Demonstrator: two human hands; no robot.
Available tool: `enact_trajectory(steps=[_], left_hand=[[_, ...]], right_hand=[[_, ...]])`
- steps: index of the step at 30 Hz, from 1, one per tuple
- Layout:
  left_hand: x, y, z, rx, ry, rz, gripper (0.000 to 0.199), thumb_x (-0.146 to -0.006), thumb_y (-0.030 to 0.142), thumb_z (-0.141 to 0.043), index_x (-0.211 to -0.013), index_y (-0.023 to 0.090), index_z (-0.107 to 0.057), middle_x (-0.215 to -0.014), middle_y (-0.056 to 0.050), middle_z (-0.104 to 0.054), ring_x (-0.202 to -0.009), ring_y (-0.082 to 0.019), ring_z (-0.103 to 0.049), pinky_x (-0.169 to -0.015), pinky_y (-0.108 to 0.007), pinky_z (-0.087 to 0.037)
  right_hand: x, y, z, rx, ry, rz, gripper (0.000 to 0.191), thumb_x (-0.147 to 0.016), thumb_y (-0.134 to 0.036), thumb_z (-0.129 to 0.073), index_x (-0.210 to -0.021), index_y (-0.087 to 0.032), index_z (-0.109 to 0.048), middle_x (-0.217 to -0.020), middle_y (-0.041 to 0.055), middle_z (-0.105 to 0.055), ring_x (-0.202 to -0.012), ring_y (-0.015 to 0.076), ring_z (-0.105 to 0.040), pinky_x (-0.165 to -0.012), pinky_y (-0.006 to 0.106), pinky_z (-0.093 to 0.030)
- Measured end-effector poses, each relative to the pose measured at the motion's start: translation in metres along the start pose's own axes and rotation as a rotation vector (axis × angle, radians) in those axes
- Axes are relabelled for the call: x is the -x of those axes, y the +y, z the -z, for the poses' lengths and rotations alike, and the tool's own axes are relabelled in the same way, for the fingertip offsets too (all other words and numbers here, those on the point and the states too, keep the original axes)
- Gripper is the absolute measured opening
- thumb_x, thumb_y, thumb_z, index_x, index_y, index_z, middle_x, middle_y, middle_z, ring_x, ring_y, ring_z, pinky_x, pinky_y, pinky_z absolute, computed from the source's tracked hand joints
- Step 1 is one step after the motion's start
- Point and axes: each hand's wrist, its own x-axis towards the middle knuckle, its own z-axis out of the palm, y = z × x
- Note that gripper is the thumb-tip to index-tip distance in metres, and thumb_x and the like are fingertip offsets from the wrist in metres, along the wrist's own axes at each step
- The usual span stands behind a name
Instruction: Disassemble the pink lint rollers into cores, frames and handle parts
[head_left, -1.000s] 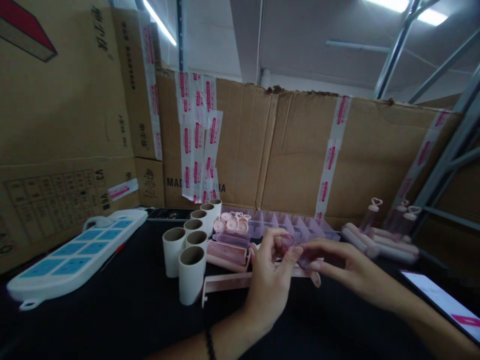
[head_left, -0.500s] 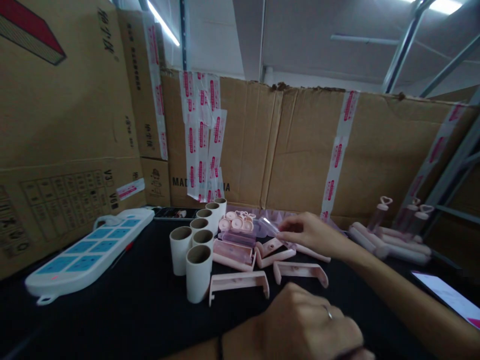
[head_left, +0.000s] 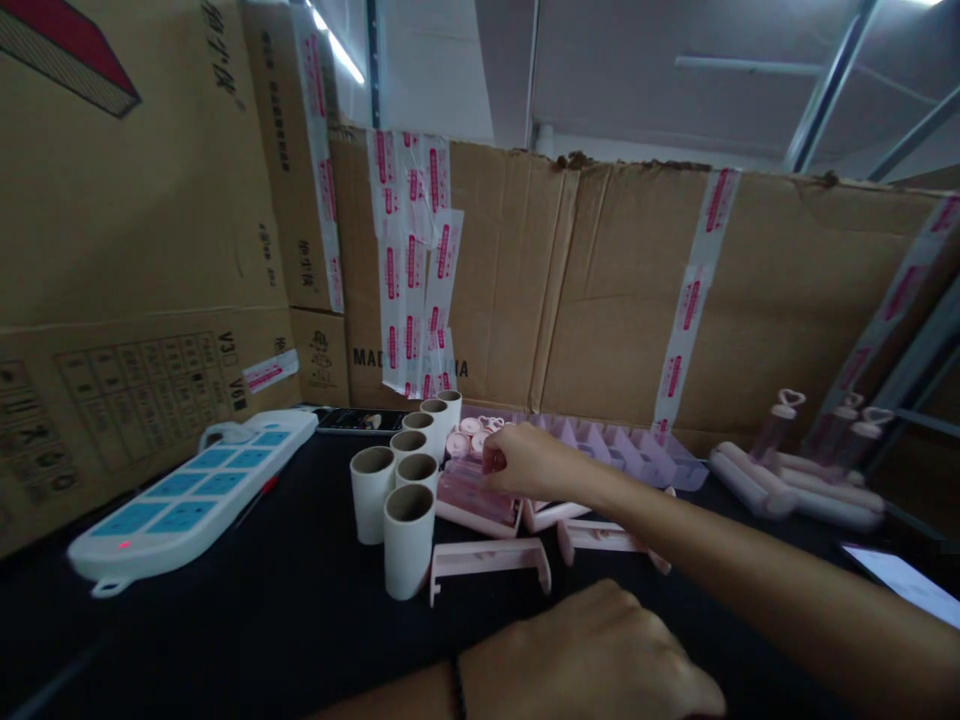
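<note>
My right hand [head_left: 529,462] reaches over the pile at the back. Its thumb and fingertips are drawn together beside the pink round caps [head_left: 466,437] and above the clear pink plastic pieces [head_left: 466,478]; what lies between them is hidden. My left hand [head_left: 592,655] is low in front, back up and fingers curled under at the frame's bottom edge, so its grip is out of sight. Pale pink bracket-shaped holders [head_left: 491,558] lie between the hands. White cardboard-like tubes [head_left: 409,550] stand upright to their left.
A lilac divided tray [head_left: 679,470] runs along the cardboard wall [head_left: 615,280]. Pink rollers [head_left: 825,490] and heart-topped clear tubes [head_left: 772,430] are at right. On the left lies a power strip [head_left: 195,500], with a phone [head_left: 364,421] behind it. A lit screen [head_left: 907,580] sits at far right.
My right hand has moved left, from the clear tube and bracket parts to the round caps, uncovering more of the lilac tray. My left hand stays low, shifted slightly in view.
</note>
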Motion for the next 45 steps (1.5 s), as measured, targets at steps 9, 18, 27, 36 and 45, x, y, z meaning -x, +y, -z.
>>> enact_trajectory(steps=[9,18,27,36,45], left_hand=[[0.0,0.002,-0.001,-0.054,-0.047,0.038,0.041,-0.104,0.041,-0.051,-0.073,0.018,-0.064,-0.062,0.002,-0.067,-0.059,-0.011,-0.063,-0.053,-0.027,-0.035],[-0.007,0.005,0.006,-0.082,-0.134,0.158,0.035,-0.096,0.041,-0.062,-0.07,0.019,-0.068,-0.064,-0.001,-0.073,-0.059,-0.015,-0.068,-0.053,-0.029,-0.035],[-0.011,0.002,0.002,-0.03,-0.069,0.214,0.027,-0.091,0.025,-0.067,-0.067,0.018,-0.058,-0.067,0.003,-0.073,-0.061,-0.012,-0.068,-0.059,-0.028,-0.035],[-0.014,0.003,-0.005,-0.062,-0.064,0.198,0.025,-0.088,0.02,-0.069,-0.067,0.019,-0.056,-0.064,0.006,-0.068,-0.058,-0.01,-0.064,-0.059,-0.029,-0.034],[-0.013,0.001,0.002,-0.051,-0.041,0.225,0.027,-0.089,0.019,-0.064,-0.064,0.02,-0.054,-0.059,0.005,-0.064,-0.054,-0.011,-0.059,-0.057,-0.029,-0.032]], right_hand=[[0.002,-0.001,-0.005,-0.006,0.027,-0.011,0.011,-0.079,-0.022,-0.071,-0.085,-0.019,-0.079,-0.085,0.0061,-0.078,-0.079,0.0189,-0.068,-0.062,0.026,-0.039],[0.018,0.012,0.015,-0.088,0.195,-0.042,0.02,-0.084,-0.035,-0.076,-0.091,-0.017,-0.077,-0.086,0.0055,-0.079,-0.076,0.0169,-0.069,-0.064,0.025,-0.042],[0.145,0.138,0.075,0.076,0.644,-0.6,0.023,-0.096,-0.036,-0.061,-0.096,-0.018,-0.075,-0.095,0.0083,-0.078,-0.086,0.0208,-0.071,-0.075,0.03,-0.049],[0.219,0.265,0.052,0.066,0.58,-1.072,0.029,-0.098,-0.038,-0.065,-0.116,-0.016,-0.066,-0.116,0.0079,-0.069,-0.099,0.0216,-0.069,-0.088,0.043,-0.058],[0.2,0.295,0.037,-0.073,0.598,-1.057,0.033,-0.099,-0.035,-0.064,-0.126,-0.017,-0.063,-0.125,0.0099,-0.065,-0.105,0.0236,-0.068,-0.088,0.043,-0.059]])
